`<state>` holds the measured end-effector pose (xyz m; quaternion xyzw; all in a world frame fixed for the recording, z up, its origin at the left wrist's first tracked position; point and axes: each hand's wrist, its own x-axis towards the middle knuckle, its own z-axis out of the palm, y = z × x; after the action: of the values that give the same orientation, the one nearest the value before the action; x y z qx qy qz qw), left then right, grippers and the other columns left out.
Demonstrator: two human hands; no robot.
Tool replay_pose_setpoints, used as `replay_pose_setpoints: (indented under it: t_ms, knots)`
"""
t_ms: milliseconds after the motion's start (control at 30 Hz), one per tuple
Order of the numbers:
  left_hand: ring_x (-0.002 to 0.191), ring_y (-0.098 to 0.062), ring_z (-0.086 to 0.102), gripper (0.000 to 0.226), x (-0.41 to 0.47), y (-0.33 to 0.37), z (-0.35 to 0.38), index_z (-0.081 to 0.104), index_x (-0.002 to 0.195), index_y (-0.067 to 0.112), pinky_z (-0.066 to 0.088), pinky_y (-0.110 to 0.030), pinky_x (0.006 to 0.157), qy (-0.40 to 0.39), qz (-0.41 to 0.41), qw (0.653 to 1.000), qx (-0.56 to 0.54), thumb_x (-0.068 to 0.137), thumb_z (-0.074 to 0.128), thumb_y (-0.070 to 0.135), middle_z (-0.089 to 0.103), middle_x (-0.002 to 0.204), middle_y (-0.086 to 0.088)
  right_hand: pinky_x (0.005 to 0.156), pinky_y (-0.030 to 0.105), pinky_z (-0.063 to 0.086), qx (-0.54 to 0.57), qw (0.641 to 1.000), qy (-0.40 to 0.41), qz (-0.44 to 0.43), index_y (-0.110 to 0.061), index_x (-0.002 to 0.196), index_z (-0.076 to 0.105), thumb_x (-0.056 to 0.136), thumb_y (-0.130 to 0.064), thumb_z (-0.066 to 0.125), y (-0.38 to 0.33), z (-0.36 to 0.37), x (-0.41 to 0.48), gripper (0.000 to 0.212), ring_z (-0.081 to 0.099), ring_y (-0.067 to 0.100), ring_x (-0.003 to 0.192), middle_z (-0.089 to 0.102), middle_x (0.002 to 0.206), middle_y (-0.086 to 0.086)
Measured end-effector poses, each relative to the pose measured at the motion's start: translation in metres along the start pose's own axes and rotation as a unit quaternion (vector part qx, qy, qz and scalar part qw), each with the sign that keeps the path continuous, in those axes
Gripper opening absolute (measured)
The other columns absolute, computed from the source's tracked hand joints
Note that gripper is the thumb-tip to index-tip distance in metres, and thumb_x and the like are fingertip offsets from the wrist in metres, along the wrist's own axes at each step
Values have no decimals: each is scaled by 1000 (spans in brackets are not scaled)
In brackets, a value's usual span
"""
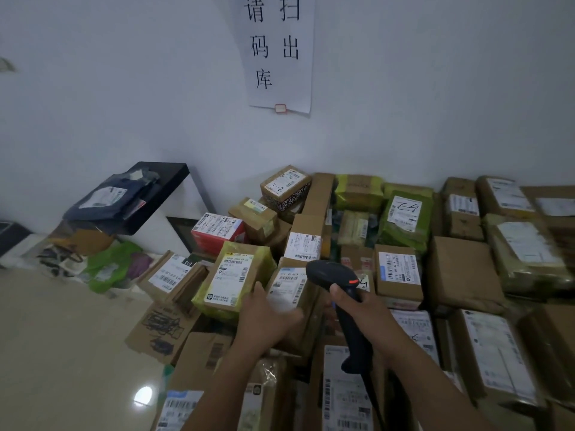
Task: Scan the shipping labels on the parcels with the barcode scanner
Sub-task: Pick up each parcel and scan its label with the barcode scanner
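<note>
Right hand (350, 301) grips the scanner (329, 273), its head just right of the label (287, 289); left hand (264, 321) rests on that parcel (311, 320) (fingers blurred, grip unclear).

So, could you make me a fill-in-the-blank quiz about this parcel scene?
The right hand grips the black plastic barcode scanner; the left hand holds a brown cardboard parcel with a ____ label.
The white paper sign hangs on the ____.
The crumpled plastic bag on the floor is ____.
Missing: white, wall, green.
</note>
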<state>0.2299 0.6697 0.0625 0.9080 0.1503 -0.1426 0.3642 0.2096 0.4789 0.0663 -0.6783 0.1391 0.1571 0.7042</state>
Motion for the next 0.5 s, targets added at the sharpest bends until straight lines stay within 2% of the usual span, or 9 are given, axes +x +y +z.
replay_pose_setpoints:
  t_ms: [67,133,167,200,267,333,367,433,500]
  knots:
    - [132,-23,44,98,-7,7,-1,28,150,8,47,-36,99,-1,17,999,-42,73,80,39,38,148,-11,67,26,54,0,1000,14,-5,-29,77,77,58,-74,64,2,-2,-2,51,72,10,72,76,77,-8]
    - [99,-10,69,59,-14,11,-2,54,128,10,59,-28,76,-6,45,990,-136,78,81,27,68,118,-2,80,34,55,37,999,25,-18,-33,78,78,54,-73,66,3,-4,-5,48,73,15,84,77,84,-7]
    - [84,-8,73,44,-18,13,-2,61,119,12,58,-23,64,-21,58,982,-178,81,79,21,75,100,3,81,37,55,68,997,36,-23,-28,82,78,53,-71,69,5,-6,-6,52,73,19,87,77,87,-4]
    - [78,-7,74,36,-21,14,-1,64,117,16,57,-20,59,-41,71,976,-204,83,77,17,76,90,9,79,38,56,102,993,48,-23,-24,87,77,53,-68,71,5,-9,-8,56,73,23,88,78,90,0]
    - [81,-9,74,39,-25,15,-2,62,120,35,58,-22,61,-80,84,960,-256,87,73,17,75,90,17,72,36,59,163,985,53,-28,-17,94,74,55,-60,75,7,-14,-12,59,74,26,89,77,96,6]
    - [89,-15,74,56,-24,14,-6,50,118,59,61,-34,71,-133,66,937,-316,88,72,17,74,98,18,66,32,60,221,973,45,-37,-15,99,73,62,-51,75,8,-17,-18,51,74,27,91,76,101,11]
    - [95,-19,73,64,-24,13,-7,46,118,65,61,-41,79,-162,59,927,-335,88,72,16,74,104,15,66,32,60,241,969,42,-41,-14,104,71,66,-47,74,8,-19,-20,51,74,28,93,76,103,12]
    - [101,-24,72,72,-22,11,-12,44,120,67,58,-47,88,-188,64,921,-335,85,72,11,74,111,8,68,34,61,245,968,36,-49,-16,110,68,66,-46,73,8,-22,-24,53,74,28,94,76,104,9]
    - [97,-28,73,72,-21,10,-21,50,123,60,60,-44,81,-174,69,925,-332,80,76,9,74,111,-1,74,43,61,195,978,32,-68,-23,101,72,63,-51,74,6,-26,-28,48,73,30,95,76,105,6]
